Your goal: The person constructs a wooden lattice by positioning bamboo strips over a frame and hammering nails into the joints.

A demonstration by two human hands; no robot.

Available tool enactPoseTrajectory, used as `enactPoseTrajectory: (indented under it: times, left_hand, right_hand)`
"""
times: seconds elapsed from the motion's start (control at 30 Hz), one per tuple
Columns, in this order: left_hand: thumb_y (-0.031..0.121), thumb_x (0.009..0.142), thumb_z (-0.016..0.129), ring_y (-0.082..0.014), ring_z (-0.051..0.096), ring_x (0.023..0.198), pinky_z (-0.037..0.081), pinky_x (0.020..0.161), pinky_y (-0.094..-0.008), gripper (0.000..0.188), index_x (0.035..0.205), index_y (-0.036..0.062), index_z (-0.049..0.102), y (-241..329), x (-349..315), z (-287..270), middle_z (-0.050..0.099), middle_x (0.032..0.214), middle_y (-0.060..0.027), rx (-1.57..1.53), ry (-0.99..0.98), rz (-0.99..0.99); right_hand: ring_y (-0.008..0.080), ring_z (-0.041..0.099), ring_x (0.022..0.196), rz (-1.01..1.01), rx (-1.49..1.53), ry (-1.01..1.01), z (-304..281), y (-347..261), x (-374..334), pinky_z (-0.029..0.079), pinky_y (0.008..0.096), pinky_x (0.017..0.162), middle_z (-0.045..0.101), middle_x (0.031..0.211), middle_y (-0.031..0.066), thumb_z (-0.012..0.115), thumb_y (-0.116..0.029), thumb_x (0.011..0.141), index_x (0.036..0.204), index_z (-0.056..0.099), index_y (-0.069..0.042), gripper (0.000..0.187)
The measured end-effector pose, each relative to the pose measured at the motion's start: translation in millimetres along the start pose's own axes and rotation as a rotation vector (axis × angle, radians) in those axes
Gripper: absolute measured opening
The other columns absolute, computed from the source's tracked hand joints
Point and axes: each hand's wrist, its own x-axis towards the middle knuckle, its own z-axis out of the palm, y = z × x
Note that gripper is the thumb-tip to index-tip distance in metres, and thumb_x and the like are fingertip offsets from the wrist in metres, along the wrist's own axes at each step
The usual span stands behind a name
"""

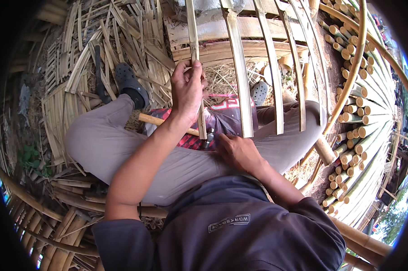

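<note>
My left hand (187, 90) is closed around a narrow split-bamboo slat (193, 34), whose near end hangs down over my lap. Across my lap lies a red, black and dark patterned cloth (226, 115). On it rests a hammer (156, 121) with a pale wooden handle and a dark metal head, partly behind my left forearm and the slat. My right hand (240, 151) is low on the cloth, just right of the hammer head. Its fingers are curled inward, and what they hold, if anything, is hidden.
Several more bamboo slats (240, 77) reach toward me in a spaced row beside the held one. Beyond stands a wooden plank platform (213, 31). Loose bamboo strips (84, 58) cover the left ground. Stacked bamboo poles (366, 113) fill the right, behind a curved pole (353, 72).
</note>
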Motion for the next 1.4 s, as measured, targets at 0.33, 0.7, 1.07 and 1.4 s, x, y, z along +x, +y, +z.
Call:
enactPoseTrajectory:
  times: [0.33,0.7,1.07,1.4]
  left_hand:
    - [0.022,0.097,0.058,-0.0025,0.038,0.057,0.028,0.044,-0.0175,0.014,0.092,0.0121,0.049,62,4,-15,0.044,0.074,0.0041,-0.040,0.003,0.307]
    - [0.027,0.099,0.057,-0.0011,0.035,0.052,0.027,0.041,-0.0177,0.019,0.104,0.0098,0.053,119,0,-44,0.037,0.064,0.0060,0.136,0.105,0.512]
    - [0.022,0.099,0.056,-0.0032,0.039,0.055,0.029,0.043,-0.0186,0.014,0.103,0.0100,0.049,147,-1,-72,0.045,0.071,0.0031,0.198,0.302,0.475]
    - [0.027,0.088,0.068,-0.0078,0.045,0.051,0.040,0.047,-0.0263,0.027,0.093,0.0023,0.059,178,94,-47,0.051,0.064,0.0020,0.478,0.184,0.385]
  right_hand:
    - [0.0383,0.068,0.084,0.046,0.056,-0.176,76,-32,105,0.055,0.0459,0.069,0.067,0.090,0.0216,0.055,-0.027,0.089,0.122,0.048,0.003,0.045]
    - [0.0300,0.069,0.077,-0.070,-0.229,0.009,69,-51,105,0.053,0.0416,0.060,0.068,0.083,0.0133,0.051,-0.018,0.090,0.105,0.060,-0.008,0.020]
    - [0.0183,0.066,0.090,0.050,1.208,-0.404,-5,-30,53,0.053,0.0294,0.078,0.066,0.100,0.0117,0.051,0.000,0.084,0.116,0.061,0.002,0.034]
    - [0.0185,0.067,0.090,-0.156,1.382,-0.335,-34,-39,-13,0.059,0.0299,0.071,0.061,0.105,0.0114,0.061,0.004,0.090,0.117,0.050,-0.002,0.031]
